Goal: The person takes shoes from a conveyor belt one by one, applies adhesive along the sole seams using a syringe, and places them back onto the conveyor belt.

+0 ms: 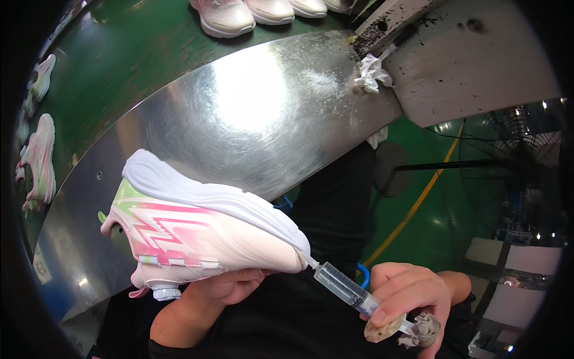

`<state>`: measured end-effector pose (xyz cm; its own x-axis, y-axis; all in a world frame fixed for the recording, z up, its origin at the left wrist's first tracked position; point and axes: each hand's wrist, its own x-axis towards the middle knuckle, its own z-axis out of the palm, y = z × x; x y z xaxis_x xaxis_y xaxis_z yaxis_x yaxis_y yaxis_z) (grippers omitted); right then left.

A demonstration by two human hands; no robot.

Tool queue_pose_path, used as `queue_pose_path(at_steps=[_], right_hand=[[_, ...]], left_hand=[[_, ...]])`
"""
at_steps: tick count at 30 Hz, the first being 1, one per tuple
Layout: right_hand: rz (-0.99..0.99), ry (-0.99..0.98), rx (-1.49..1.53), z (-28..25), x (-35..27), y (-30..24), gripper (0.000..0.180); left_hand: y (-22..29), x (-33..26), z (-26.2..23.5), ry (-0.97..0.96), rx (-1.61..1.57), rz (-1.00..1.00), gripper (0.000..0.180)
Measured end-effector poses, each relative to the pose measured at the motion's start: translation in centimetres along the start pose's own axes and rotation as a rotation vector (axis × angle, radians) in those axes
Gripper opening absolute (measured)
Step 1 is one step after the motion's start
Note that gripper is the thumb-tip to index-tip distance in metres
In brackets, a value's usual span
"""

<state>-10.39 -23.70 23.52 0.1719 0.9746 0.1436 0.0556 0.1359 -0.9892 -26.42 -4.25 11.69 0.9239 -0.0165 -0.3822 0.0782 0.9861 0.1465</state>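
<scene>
1. At the far left edge, cut off by the dark rim: pink, white and green shoes (40,161), stretched by the lens and hard to count.
2. Beneath and past them, a green surface (131,78), bordered by a curved metal surface (179,137), partly blotted out by glare.
3. In front of the metal surface, turned sole up with toe to the right: a pale pink sneaker (185,233), with white sole, pink zigzag and a whitish dial (166,292) at the bottom; far side out of sight.
4. Directly under the forepart of the sneaker, touching its upper: the left hand (236,288), curled in a supporting grip; most fingers hidden behind the shoe, so impossible to tell how far around.
5. At the top, cropped by the frame: a row of pale shoes (227,18).
6. Between sneaker and right hand, slanting, tip at the toe where sole meets upper: a clear syringe (341,284); amount inside hard to read.
7. Near the top right, a crumpled white tissue (373,75) on the metal surface.
8. Just right of the sneaker's toe, apart from it: the right hand (412,296), closed around the syringe's rear; plunger end obscured by a crumpled greyish wad (426,330).
9. Farther right, a yellow floor line (424,194) and a dim, barely distinguishable fan (520,149).
</scene>
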Motion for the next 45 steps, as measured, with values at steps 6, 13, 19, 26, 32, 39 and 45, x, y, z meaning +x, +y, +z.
queue_pose_path(at_steps=[6,13,19,26,32,39,45], right_hand=[[-0.063,0.044,-0.087,0.3,-0.5,0.3,0.084],[-0.118,0.07,-0.228,0.8,-0.1,0.5,0.078],[-0.121,0.026,-0.37,1.5,0.4,0.7,0.07],[-0.192,0.074,-0.627,2.9,0.6,2.0,0.058],[-0.186,-0.021,-0.797,3.1,0.9,1.9,0.055],[-0.258,0.087,-1.021,4.1,-0.7,5.0,0.045],[-0.278,0.078,-1.018,4.1,-0.4,5.1,0.031]], left_hand=[[0.1,2.0,-0.2,-0.029,0.047,0.024,0.073],[-0.1,3.5,-0.8,-0.11,-0.005,0.083,0.071],[0.0,4.1,-0.2,-0.089,-0.071,0.1,0.076],[0.4,4.6,0.1,-0.175,-0.128,0.068,0.07],[0.6,3.8,-1.0,-0.23,-0.161,-0.014,0.046],[0.9,3.7,0.0,-0.243,-0.154,-0.031,0.041],[1.0,3.6,0.2,-0.225,-0.146,-0.008,0.043]])
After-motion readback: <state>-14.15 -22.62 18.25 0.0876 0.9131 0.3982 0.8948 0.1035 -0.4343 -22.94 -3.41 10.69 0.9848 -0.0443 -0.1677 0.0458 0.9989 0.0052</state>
